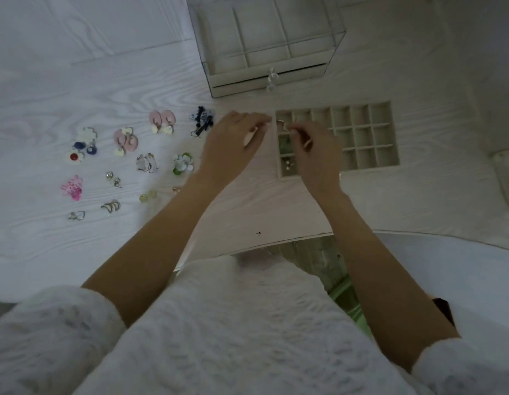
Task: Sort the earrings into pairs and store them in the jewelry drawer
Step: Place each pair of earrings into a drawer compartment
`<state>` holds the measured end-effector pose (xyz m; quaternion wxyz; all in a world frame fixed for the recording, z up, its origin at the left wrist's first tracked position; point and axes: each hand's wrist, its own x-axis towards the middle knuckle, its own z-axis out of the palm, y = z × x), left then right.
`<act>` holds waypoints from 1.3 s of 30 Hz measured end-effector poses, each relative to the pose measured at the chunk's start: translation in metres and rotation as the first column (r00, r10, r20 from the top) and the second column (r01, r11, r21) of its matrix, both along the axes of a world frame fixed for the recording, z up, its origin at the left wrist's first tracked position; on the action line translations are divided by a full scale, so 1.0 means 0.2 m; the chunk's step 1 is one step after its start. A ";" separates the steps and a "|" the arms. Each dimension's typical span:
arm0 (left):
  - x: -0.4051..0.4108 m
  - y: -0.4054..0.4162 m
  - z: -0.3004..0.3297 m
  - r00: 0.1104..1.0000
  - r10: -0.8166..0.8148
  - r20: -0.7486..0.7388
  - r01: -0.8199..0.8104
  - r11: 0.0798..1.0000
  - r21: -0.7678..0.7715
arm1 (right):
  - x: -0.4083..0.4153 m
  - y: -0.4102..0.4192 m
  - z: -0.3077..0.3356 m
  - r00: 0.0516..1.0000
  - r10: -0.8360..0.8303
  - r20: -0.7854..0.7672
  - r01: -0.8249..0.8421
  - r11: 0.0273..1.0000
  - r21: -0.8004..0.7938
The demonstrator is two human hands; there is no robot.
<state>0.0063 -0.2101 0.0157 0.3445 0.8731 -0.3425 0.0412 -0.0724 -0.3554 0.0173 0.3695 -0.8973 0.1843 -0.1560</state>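
Note:
A cream drawer tray (361, 139) with many small compartments lies on the white table. Its left column holds small earrings (287, 163), and something green lies in the cell above them. My right hand (313, 155) hovers over that column and pinches a small gold earring (284, 126) above the top-left cell. My left hand (233, 143) is just left of the tray, fingers curled near its corner; I cannot make out anything in it. Sorted pairs lie to the left: pink discs (162, 121), dark blue ones (202, 121), green-white flowers (183, 163).
A glass jewelry box (270, 44) with cream drawers stands behind the tray. More earring pairs spread across the table's left: white-blue flowers (82, 143), magenta ones (72, 188), silver hoops (110, 206), clear ones (146, 162). The table's edge (247, 249) runs near my body.

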 end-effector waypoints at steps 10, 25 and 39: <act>-0.26 0.64 -0.15 0.918 0.388 -0.082 -0.358 0.899 0.251 | 0.01 0.47 -0.18 0.836 0.450 -0.313 -0.462 0.886 0.037; -0.20 0.57 -0.25 0.980 0.194 0.045 -0.197 0.918 0.345 | 0.02 0.59 -0.21 0.862 0.353 -0.364 -0.404 0.912 -0.072; -0.11 0.02 0.00 0.993 -0.035 -0.116 0.048 0.992 0.118 | -0.08 0.06 -0.01 0.994 -0.091 -0.055 0.095 0.993 0.068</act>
